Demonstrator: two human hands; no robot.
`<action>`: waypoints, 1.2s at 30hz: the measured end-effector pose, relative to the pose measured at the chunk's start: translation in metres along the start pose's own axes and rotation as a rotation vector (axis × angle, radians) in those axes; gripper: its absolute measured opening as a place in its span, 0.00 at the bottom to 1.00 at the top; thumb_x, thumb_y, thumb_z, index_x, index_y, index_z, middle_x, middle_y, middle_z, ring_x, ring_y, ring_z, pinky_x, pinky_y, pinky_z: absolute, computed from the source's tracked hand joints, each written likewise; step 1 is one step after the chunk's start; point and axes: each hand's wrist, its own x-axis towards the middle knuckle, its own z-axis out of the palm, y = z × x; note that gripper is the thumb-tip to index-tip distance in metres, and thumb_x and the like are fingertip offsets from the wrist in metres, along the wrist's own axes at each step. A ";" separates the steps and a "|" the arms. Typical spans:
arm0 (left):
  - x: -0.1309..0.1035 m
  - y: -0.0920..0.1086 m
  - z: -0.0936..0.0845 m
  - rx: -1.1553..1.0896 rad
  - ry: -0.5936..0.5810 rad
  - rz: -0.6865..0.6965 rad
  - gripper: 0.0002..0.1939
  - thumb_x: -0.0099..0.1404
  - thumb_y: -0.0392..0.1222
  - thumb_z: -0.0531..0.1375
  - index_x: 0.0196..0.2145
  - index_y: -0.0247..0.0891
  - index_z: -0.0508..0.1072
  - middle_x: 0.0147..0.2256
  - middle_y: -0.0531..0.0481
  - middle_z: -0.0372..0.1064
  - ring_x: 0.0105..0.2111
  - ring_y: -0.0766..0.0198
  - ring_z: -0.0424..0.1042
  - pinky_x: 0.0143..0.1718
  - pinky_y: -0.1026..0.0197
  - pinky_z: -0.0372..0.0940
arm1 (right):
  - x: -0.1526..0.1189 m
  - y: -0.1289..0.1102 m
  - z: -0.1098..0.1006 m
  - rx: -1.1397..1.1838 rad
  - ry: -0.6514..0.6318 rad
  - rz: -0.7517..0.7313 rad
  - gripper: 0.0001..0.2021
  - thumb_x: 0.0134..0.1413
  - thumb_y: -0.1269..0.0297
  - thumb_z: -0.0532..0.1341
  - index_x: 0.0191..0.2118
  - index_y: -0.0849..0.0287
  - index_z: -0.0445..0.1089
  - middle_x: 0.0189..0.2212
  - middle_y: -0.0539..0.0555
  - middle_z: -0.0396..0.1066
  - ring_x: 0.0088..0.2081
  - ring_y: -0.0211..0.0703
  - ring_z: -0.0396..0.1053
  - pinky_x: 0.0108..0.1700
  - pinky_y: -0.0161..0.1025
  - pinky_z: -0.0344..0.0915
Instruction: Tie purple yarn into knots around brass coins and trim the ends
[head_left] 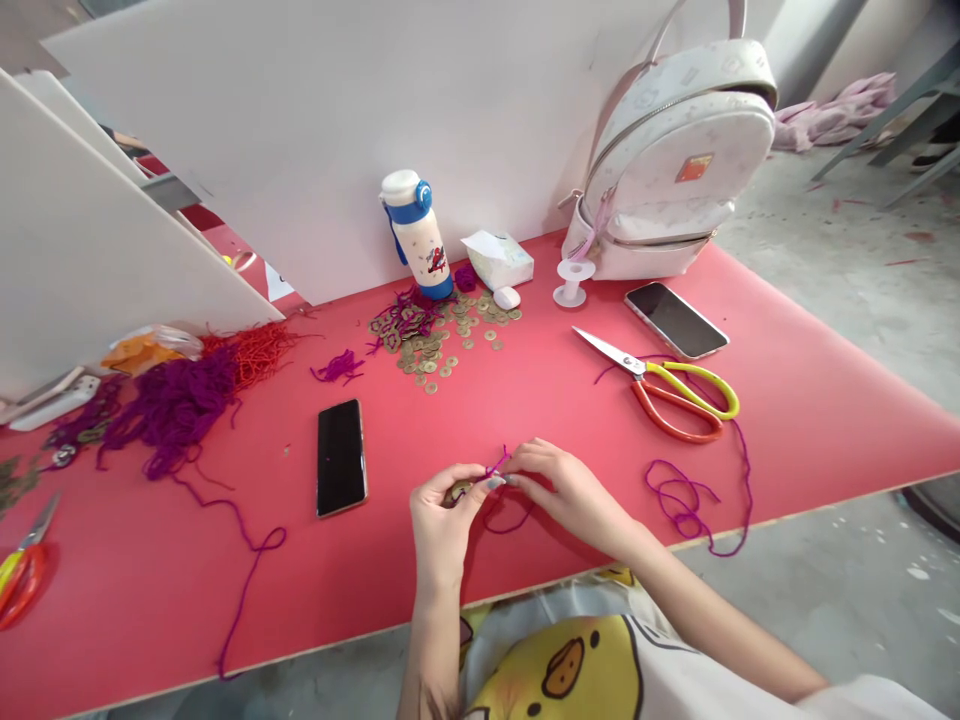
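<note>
Near the table's front edge, my left hand (442, 515) is closed around a brass coin (457, 492) with purple cord (499, 463) tied at it. My right hand (555, 485) pinches the same cord, its fingertips meeting those of my left hand. A loop of the cord hangs below the fingers onto the red table (525, 390). Beyond my hands lie many loose brass coins (424, 350), some mixed with purple cord pieces. Yellow-and-red-handled scissors (645, 375) rest partly open to the right, over a purple strand.
Phones lie left (341, 458) and right (677, 320). A bottle (418, 235), tissue pack (499, 260), white spool (574, 284) and backpack (675, 170) stand at the back. Purple yarn (176, 395), red yarn (259, 355) and other scissors (28, 565) are at left.
</note>
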 end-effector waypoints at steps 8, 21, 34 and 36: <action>-0.007 0.007 0.001 0.194 -0.085 0.079 0.08 0.56 0.37 0.68 0.33 0.38 0.73 0.22 0.56 0.71 0.22 0.69 0.67 0.26 0.70 0.62 | 0.002 -0.002 -0.015 0.500 0.229 0.150 0.20 0.67 0.51 0.56 0.32 0.58 0.76 0.23 0.50 0.65 0.33 0.44 0.70 0.43 0.40 0.64; -0.004 -0.003 -0.007 0.142 -0.222 0.133 0.05 0.56 0.41 0.70 0.29 0.38 0.83 0.27 0.49 0.74 0.24 0.67 0.66 0.26 0.66 0.60 | 0.005 0.011 -0.027 0.013 0.305 0.027 0.15 0.69 0.60 0.53 0.44 0.55 0.77 0.37 0.57 0.73 0.42 0.50 0.69 0.47 0.47 0.66; 0.002 -0.005 -0.005 0.008 -0.066 0.125 0.10 0.57 0.45 0.70 0.27 0.36 0.80 0.26 0.52 0.69 0.26 0.68 0.64 0.27 0.68 0.61 | -0.003 -0.007 0.012 -0.026 0.182 -0.047 0.05 0.62 0.62 0.64 0.39 0.54 0.77 0.55 0.59 0.69 0.58 0.56 0.62 0.56 0.56 0.67; 0.003 -0.005 -0.004 0.000 -0.046 0.122 0.10 0.57 0.45 0.69 0.27 0.36 0.79 0.25 0.53 0.68 0.26 0.68 0.64 0.27 0.68 0.61 | -0.002 -0.009 0.020 0.000 0.200 -0.031 0.03 0.61 0.65 0.65 0.35 0.54 0.76 0.53 0.58 0.70 0.55 0.54 0.65 0.54 0.53 0.69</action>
